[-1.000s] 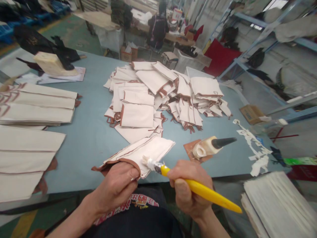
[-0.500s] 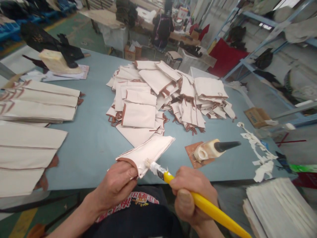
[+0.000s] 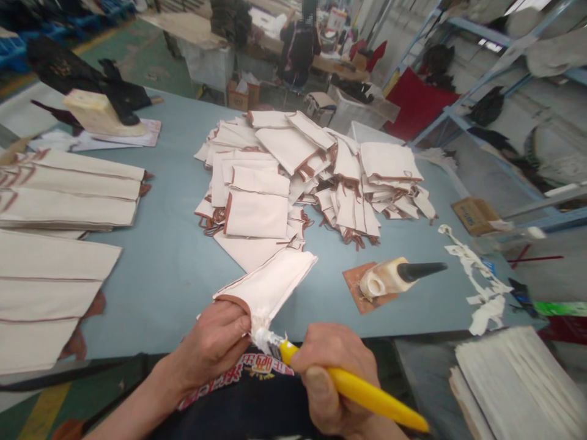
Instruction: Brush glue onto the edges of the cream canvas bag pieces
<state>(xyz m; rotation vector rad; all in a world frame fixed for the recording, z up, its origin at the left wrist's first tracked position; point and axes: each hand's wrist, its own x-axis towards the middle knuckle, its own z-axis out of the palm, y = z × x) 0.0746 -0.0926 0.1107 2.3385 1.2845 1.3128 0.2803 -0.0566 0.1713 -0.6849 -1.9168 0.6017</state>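
Note:
Near the table's front edge, my left hand (image 3: 220, 339) is closed on the lower corner of a cream fabric piece (image 3: 270, 284) with brown trim. My right hand (image 3: 337, 376) grips the yellow handle of a brush (image 3: 293, 354). The brush's white-coated bristles touch the fabric's lower corner, just beside my left fingertips. To the right, a cream glue bottle (image 3: 383, 280) with a black nozzle lies on a brown square. Beyond the held piece is a heap of similar trimmed fabric pieces (image 3: 257, 214).
Stacked long fabric pieces (image 3: 50, 269) cover the left side of the blue table (image 3: 174, 263). White scraps (image 3: 486, 311) and a small cardboard box (image 3: 474, 215) lie at the right. Layered cloth (image 3: 513, 379) sits lower right. A person (image 3: 296, 49) is at the far table.
My right hand has moved left and down with the brush, its bristles going from the fabric's edge to the corner near my left fingers. The fabric has tilted slightly.

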